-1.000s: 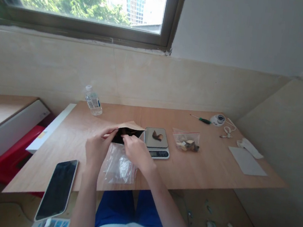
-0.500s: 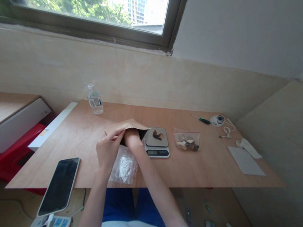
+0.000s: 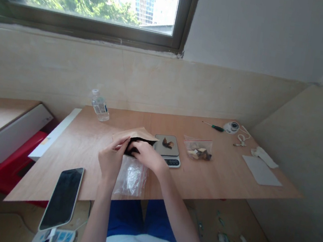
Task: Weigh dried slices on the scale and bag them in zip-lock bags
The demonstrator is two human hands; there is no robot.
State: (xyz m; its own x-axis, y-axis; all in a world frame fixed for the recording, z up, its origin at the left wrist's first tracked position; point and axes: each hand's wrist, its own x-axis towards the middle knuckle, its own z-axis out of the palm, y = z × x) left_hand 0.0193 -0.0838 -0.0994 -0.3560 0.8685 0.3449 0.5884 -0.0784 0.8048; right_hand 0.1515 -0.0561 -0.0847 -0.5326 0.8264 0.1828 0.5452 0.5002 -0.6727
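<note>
A brown paper bag (image 3: 135,133) with a dark inside lies at the table's middle, its mouth towards me. My left hand (image 3: 112,156) pinches the bag's near edge between thumb and fingers. At the open mouth is my right hand (image 3: 146,155), its fingers curled and the tips hidden in the dark opening; what they hold, if anything, I cannot make out. Just right of the bag, a digital kitchen scale (image 3: 166,149) carries brown dried pieces (image 3: 168,143). Clear plastic zip bags (image 3: 131,177) lie under my hands.
Right of the scale lies a zip bag of dried pieces (image 3: 200,152). Farther right are a screwdriver (image 3: 217,128), a white camera (image 3: 231,127) with its cable and a white sheet (image 3: 262,171). A water bottle (image 3: 101,107) stands back left; a phone (image 3: 62,198) is at front left.
My right hand has drawn partly back out of the paper bag, so its back and knuckles now show. The left hand keeps its pinch on the edge.
</note>
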